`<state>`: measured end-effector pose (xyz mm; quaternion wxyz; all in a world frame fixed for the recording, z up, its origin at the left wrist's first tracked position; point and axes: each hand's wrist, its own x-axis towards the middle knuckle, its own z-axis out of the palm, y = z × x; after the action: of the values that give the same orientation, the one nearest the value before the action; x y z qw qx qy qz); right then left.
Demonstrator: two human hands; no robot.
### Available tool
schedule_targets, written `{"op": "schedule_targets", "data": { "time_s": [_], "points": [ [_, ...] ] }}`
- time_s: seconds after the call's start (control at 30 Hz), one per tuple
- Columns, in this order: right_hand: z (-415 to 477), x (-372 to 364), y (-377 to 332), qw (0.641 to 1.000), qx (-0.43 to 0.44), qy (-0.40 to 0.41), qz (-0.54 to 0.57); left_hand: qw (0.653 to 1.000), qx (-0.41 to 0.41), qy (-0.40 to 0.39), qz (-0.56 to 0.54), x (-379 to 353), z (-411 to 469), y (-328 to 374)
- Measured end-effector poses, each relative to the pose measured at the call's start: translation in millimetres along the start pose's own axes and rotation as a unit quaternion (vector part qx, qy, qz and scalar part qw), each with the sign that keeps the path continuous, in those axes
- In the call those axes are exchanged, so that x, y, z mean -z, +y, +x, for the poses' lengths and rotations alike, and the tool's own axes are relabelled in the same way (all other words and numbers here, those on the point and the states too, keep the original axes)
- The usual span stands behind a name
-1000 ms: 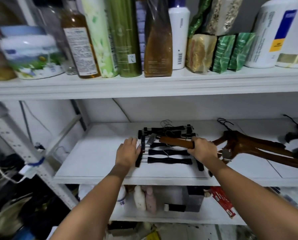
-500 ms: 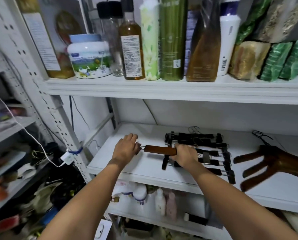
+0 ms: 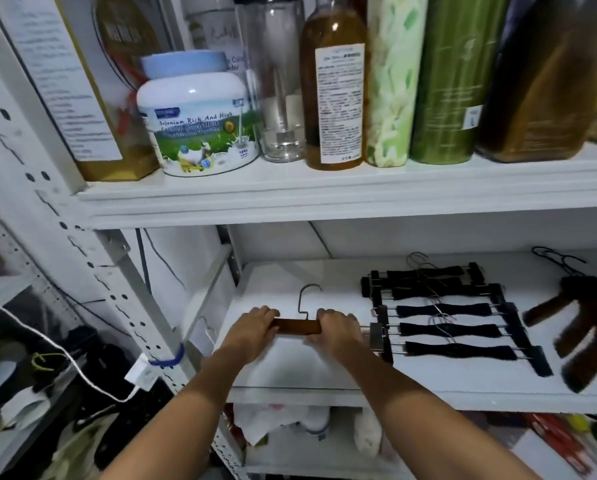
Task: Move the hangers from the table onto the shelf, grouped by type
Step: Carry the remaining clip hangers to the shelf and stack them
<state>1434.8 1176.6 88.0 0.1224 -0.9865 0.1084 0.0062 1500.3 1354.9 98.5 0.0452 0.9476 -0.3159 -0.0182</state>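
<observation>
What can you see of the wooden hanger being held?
The wooden hanger has a dark brown bar, lying crosswise, with a grey metal hook rising from its middle. The left hand grips its left end, the right hand its right end. A metal clip shows beyond the right hand. It is at the left of the shelf, beside the black hangers.

A: What of you shows here?
B: Only your two arms, rising from the lower edge of the frame; your left forearm (image 3: 186, 410) lower left of centre, your right forearm (image 3: 428, 410) lower right of centre; both bare along all their visible length.
A: And the hands?
B: Your left hand (image 3: 253, 328) and right hand (image 3: 338, 335), just below mid-frame, are bare too; nails too blurred to tell.
</observation>
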Motion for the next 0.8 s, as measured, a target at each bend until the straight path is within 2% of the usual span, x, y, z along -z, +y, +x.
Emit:
{"op": "schedule_targets", "data": {
  "time_s": [0.3, 0.7, 0.8],
  "points": [
    [28.9, -40.5, -11.8, 0.999, -0.030, -0.022, -0.002, 0.997, -0.037, -0.044, -0.041, -48.0, 19.2, -23.3],
    [44.7, -58.7, -9.4, 0.997, -0.039, 0.034, -0.054, 0.998, -0.030, -0.051, -0.017, -64.2, 29.8, -24.4],
    [42.1, -63.9, -16.6, 0.997, -0.046, 0.049, -0.030, 0.998, -0.017, -0.057, -0.007, -63.2, 30.3, -24.7]
  ]
}}
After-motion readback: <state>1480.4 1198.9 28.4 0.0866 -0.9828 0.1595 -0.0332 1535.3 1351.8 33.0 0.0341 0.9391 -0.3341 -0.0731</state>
